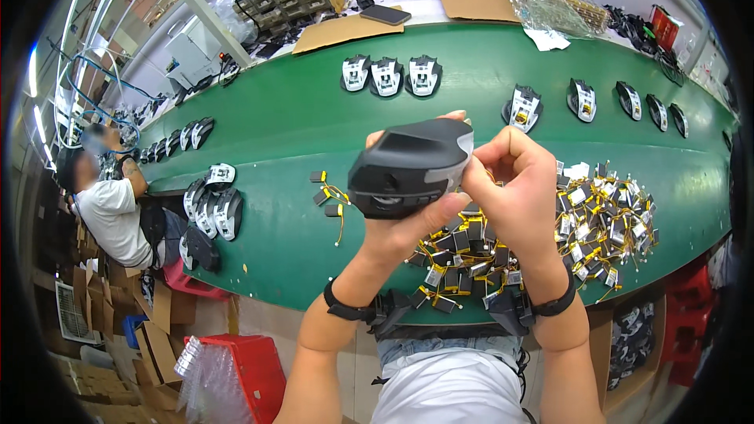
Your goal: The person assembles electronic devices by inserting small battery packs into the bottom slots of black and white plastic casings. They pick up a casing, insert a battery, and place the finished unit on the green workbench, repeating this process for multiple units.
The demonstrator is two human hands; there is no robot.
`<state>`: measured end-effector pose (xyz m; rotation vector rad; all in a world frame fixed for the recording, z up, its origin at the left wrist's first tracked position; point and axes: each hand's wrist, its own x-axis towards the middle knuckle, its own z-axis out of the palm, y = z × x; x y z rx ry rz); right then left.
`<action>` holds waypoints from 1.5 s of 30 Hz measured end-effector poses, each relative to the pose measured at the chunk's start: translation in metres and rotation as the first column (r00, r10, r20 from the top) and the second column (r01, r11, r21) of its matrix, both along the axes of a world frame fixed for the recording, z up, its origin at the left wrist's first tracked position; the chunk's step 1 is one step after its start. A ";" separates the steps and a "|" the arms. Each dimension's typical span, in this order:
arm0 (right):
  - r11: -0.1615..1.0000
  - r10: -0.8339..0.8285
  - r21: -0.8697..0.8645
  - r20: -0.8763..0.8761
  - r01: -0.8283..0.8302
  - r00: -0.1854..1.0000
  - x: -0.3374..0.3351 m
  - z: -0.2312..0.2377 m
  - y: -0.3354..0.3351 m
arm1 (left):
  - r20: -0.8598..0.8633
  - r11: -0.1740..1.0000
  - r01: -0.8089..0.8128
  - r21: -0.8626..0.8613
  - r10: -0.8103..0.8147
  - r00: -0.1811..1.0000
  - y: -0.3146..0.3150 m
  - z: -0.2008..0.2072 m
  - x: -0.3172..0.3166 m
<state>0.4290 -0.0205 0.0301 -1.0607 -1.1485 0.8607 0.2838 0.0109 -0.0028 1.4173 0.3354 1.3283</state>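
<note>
My left hand (404,232) is wrapped round a black computer mouse (412,161) and holds it up above the green workbench. Its dark shell faces me, with a pale grey edge on the right side. At that edge my right hand (518,192) has thumb and forefinger pinched together; whatever sits between the fingertips is hidden. Under and beside my hands lies a heap of small battery packs (605,224) with yellow tape and thin wires. A few loose packs (333,210) lie left of the mouse.
Three mice (386,77) with white insides exposed stand in a row at the back. Several more (582,100) line the right side. A cluster of mice (227,213) sits at the left edge. Flat cardboard (479,1) lies behind. A seated person (110,216) works at far left.
</note>
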 end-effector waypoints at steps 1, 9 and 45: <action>0.999 0.030 -0.023 -0.051 -0.032 0.998 -0.001 0.000 0.000 | 0.000 0.999 0.023 -0.033 -0.023 1.000 -0.001 0.000 0.000; 0.996 0.081 -0.023 -0.183 -0.087 0.980 0.009 -0.019 0.007 | 0.077 0.984 0.094 -0.153 -0.083 0.994 0.003 -0.004 0.001; 0.974 -0.218 0.101 0.205 0.201 0.954 0.001 -0.024 0.002 | 0.025 0.995 -0.024 -0.097 0.026 0.999 0.001 -0.006 0.003</action>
